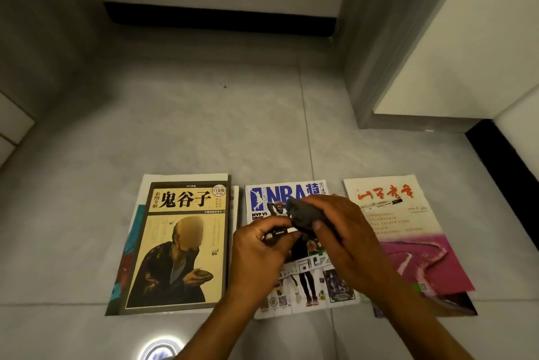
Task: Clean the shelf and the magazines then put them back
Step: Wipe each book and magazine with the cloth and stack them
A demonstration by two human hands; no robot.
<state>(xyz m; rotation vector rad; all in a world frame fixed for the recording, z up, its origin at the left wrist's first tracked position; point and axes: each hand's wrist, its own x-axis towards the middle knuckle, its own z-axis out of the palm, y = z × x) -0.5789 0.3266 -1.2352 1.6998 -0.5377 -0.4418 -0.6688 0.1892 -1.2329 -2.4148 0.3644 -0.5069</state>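
While my left hand (pixel 262 246) pinches a small dark pen-like stick (pixel 280 233) between thumb and fingers, my right hand (pixel 335 228) is curled round a wad of grey cloth (pixel 303 214), the two hands touching over the NBA magazine (pixel 303 281). That magazine lies flat on the floor (pixel 204 126) directly under both hands, its long axis running away from me, so either hand could drop straight onto it; I judge the right, with the cloth, is the one to wipe it. Just left of the NBA magazine sits the yellow-covered book (pixel 180 246) on a small stack; just right of it lies the pink-covered magazine (pixel 414 243). No shelf shows.
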